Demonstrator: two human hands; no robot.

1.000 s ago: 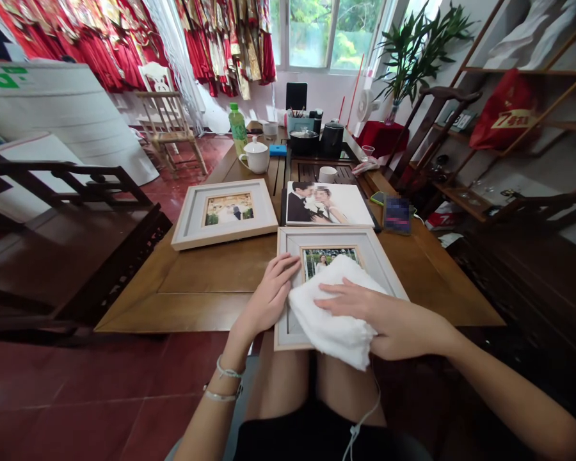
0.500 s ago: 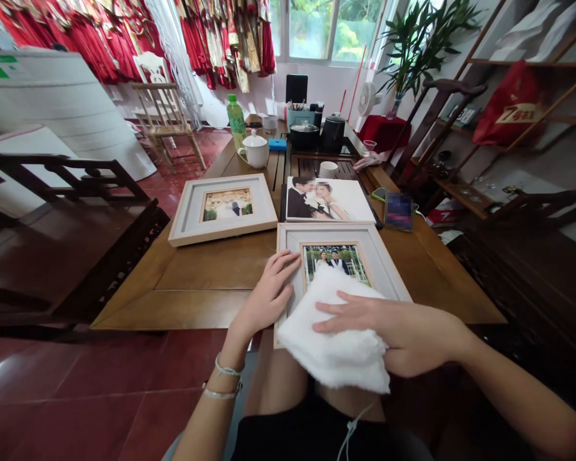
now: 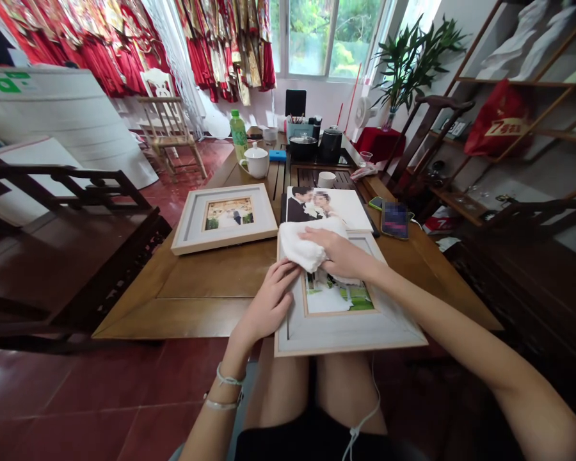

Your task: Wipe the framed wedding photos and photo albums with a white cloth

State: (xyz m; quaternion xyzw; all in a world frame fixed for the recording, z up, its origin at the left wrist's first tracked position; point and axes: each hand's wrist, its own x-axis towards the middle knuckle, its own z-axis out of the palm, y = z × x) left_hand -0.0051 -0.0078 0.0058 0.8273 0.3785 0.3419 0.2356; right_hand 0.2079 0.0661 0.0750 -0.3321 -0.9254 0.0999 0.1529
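A white-framed photo (image 3: 345, 326) lies at the near edge of the wooden table (image 3: 206, 294), overhanging my lap. My right hand (image 3: 340, 253) presses a white cloth (image 3: 307, 246) onto the frame's far top edge, fingers closed over the cloth. My left hand (image 3: 269, 301) rests on the frame's left border, fingers laid flat and slightly apart. Two bracelets circle my left wrist.
A second framed photo (image 3: 225, 218) lies to the left, an unframed wedding print (image 3: 350, 205) behind. A phone (image 3: 396, 219), white teapot (image 3: 256, 160), green bottle (image 3: 239, 131), cup (image 3: 326, 179) and kettles stand farther back. Dark wooden chairs flank the table; shelves stand right.
My right hand slid the cloth from the frame's near lower part up to its far top edge, uncovering the photo. The left hand stayed on the left border.
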